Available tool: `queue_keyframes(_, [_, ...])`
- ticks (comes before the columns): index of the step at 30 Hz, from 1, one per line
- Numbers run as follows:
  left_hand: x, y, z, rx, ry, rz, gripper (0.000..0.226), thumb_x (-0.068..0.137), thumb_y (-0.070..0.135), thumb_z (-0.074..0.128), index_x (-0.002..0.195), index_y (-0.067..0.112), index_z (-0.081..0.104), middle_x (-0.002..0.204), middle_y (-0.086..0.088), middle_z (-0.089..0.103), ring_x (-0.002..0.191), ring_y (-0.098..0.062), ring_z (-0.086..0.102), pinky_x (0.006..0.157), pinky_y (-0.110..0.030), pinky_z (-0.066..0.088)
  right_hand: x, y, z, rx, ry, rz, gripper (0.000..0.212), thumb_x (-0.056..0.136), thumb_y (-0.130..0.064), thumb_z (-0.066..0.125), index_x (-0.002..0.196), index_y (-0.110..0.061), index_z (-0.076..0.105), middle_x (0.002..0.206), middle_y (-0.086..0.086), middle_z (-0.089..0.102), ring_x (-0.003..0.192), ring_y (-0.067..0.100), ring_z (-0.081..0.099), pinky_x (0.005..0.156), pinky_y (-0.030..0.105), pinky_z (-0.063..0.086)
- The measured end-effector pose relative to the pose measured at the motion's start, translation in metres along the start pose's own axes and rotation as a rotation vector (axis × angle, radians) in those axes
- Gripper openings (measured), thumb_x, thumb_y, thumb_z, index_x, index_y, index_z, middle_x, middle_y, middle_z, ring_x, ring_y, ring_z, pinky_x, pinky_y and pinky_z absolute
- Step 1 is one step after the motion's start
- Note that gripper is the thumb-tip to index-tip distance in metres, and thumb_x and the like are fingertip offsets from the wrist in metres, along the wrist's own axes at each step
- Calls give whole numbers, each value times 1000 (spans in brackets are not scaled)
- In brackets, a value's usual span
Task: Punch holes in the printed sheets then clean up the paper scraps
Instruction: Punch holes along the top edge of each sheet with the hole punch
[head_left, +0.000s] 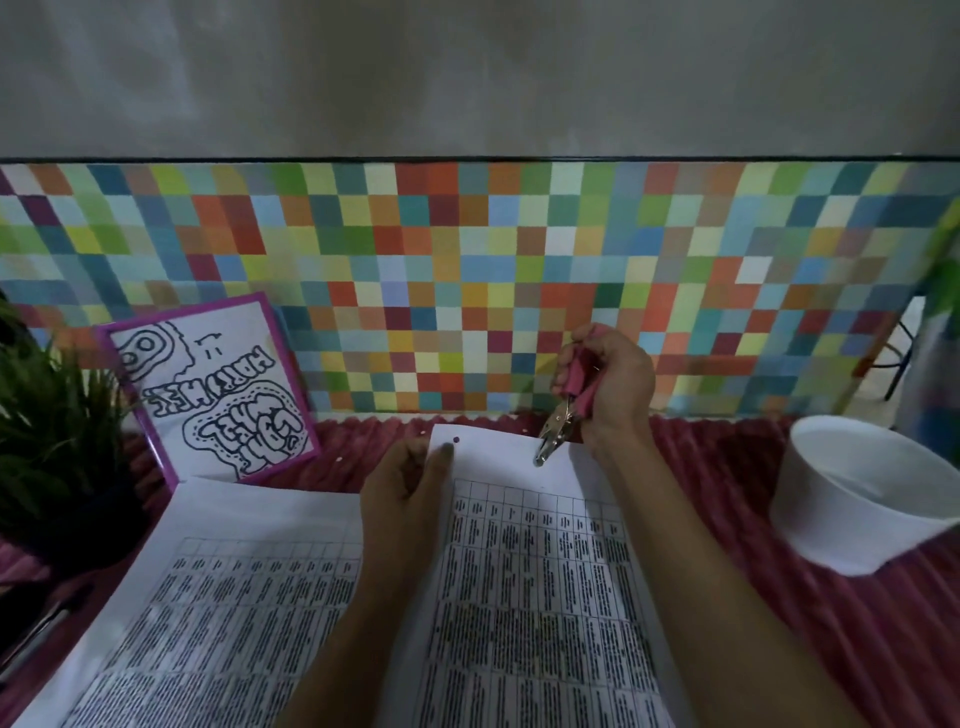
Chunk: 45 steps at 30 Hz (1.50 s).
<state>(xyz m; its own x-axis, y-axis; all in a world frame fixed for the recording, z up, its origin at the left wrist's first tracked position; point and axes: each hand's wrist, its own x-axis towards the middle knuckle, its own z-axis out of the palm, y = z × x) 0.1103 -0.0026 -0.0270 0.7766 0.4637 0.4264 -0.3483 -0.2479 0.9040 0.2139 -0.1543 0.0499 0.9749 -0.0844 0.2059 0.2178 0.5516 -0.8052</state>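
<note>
Sheet (519, 571): long axis runs near to far, top edge farthest.
Left hand (402, 493): pinches the top-left corner, beside one hole (456, 440).
Punch (563, 415): nose at top edge, right of that hole; possibly biting.
Right hand (608, 384): clamped round its handles.

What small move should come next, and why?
Probably squeeze the pink-handled metal punch: the right hand holds its head at the top edge of the white printed sheet, the left hand pinches that sheet, and only one hole shows.
</note>
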Motion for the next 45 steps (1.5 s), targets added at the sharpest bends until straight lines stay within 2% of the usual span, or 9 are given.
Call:
queue_keyframes(10, [-2, 4, 1, -52, -26, 2, 33, 93, 13, 60, 62, 18, 51, 50, 6, 41, 48, -13, 38, 46, -28, 35, -3, -3, 3, -17, 0, -47, 11, 68, -12, 46, 67, -7, 56, 52, 9, 51, 39, 19, 40, 40, 24, 36])
queue_keyframes(21, [-2, 6, 2, -22, -27, 10, 29, 93, 9, 60, 64, 12, 53, 48, 7, 42, 46, -3, 37, 45, -15, 33, 0, -4, 2, -13, 63, -39, 15, 64, -11, 48, 54, -13, 59, 52, 13, 47, 37, 19, 35, 39, 19, 35])
queue_keyframes(32, [-2, -2, 1, -12, -13, -44, 29, 93, 13, 59, 68, 2, 49, 53, -3, 42, 49, -14, 39, 47, -27, 37, -1, -4, -1, 27, 159, -102, 10, 69, -8, 47, 59, -9, 50, 46, 8, 45, 33, 19, 33, 38, 22, 32])
queue_keyframes(34, [-2, -4, 1, 74, -10, -45, 21, 93, 18, 60, 74, 11, 53, 61, -2, 53, 55, -15, 48, 53, -31, 42, -2, -6, 1, 2, 141, -93, 12, 71, -6, 48, 60, -8, 51, 47, 9, 46, 34, 19, 34, 37, 22, 32])
queue_keyframes(36, [0, 1, 1, 294, 42, 57, 7, 92, 19, 62, 95, 24, 57, 86, 6, 63, 77, -7, 59, 69, -27, 48, -5, -7, 2, -53, 111, -112, 19, 78, 0, 46, 61, -5, 51, 46, 8, 46, 34, 18, 35, 36, 22, 32])
queue_keyframes(37, [2, 5, 2, 426, 59, 166, 17, 92, 21, 61, 109, 21, 56, 101, 4, 63, 90, -8, 59, 79, -29, 49, -6, -7, 3, -69, 95, -125, 21, 81, 4, 44, 62, -2, 51, 45, 7, 46, 34, 18, 35, 35, 22, 32])
queue_keyframes(39, [9, 15, 8, 587, -8, 352, 32, 92, 28, 55, 121, 14, 54, 114, -1, 62, 105, -14, 57, 92, -36, 48, -6, -5, 5, -83, 70, -140, 21, 82, 7, 42, 64, 3, 53, 43, 6, 45, 34, 18, 35, 35, 23, 33])
queue_keyframes(41, [16, 23, 19, 687, -198, 468, 29, 94, 31, 49, 117, 16, 57, 110, 1, 64, 102, -10, 57, 92, -38, 49, -6, -4, 5, -92, 69, -144, 21, 81, 7, 43, 64, 6, 54, 42, 6, 45, 33, 19, 34, 37, 27, 34])
queue_keyframes(45, [28, 31, 39, 697, -614, 536, 22, 98, 30, 47, 110, 17, 60, 104, 3, 66, 91, 1, 55, 83, -14, 45, -4, -8, 3, -98, 89, -144, 22, 81, 7, 45, 61, 6, 54, 40, 7, 44, 33, 20, 34, 38, 25, 31])
